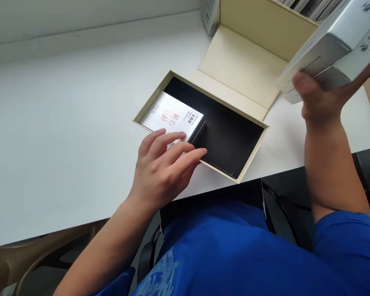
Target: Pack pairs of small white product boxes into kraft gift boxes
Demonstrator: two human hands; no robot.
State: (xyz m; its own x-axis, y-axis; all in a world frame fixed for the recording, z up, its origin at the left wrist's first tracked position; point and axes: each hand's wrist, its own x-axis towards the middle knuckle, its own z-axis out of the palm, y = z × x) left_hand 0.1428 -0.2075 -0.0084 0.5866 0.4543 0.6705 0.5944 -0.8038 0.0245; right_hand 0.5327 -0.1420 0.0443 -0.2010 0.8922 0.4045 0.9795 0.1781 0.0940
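The left hand (163,166) rests open-fingered on the white packet (172,117) at the gift box's (253,144) ten o'clock corner, steadying it, while the right hand (319,100) clasps two silver packets (329,49) aloft at two o'clock.

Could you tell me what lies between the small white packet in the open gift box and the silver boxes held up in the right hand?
In the head view, the black floor of the open gift box and its cream hinged lid lie between the small white packet and the silver boxes held by the right hand.
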